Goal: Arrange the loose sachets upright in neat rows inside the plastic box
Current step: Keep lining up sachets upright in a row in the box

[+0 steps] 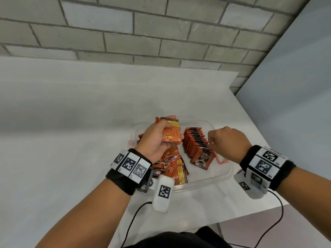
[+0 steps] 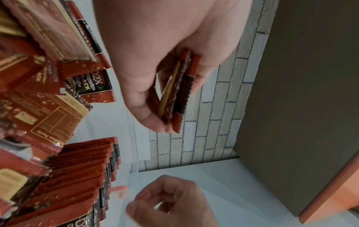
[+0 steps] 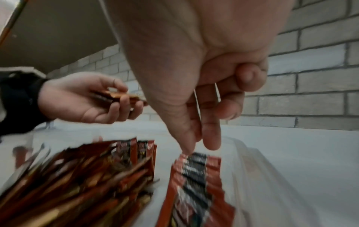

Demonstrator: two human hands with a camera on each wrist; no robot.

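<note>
From my head, my left hand (image 1: 158,138) grips a small stack of sachets (image 1: 171,130) above the clear plastic box (image 1: 211,178) on the white surface (image 1: 62,122); my right hand (image 1: 227,142) hovers, fingers loosely curled, by the upright row (image 1: 196,144). A loose pile (image 1: 174,166) lies beside it.

At my left wrist, thumb and fingers (image 2: 202,72) clamp the stack.

At my right wrist, two fingers (image 3: 210,135) reach down to the row's top edge, holding nothing.

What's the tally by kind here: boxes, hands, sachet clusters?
Plastic box: 1
Hands: 2, left hand and right hand
Sachet clusters: 3, upright row, loose pile, held bundle in the left hand's grip
Total: 6
Single sachets overlap too much to count.
</note>
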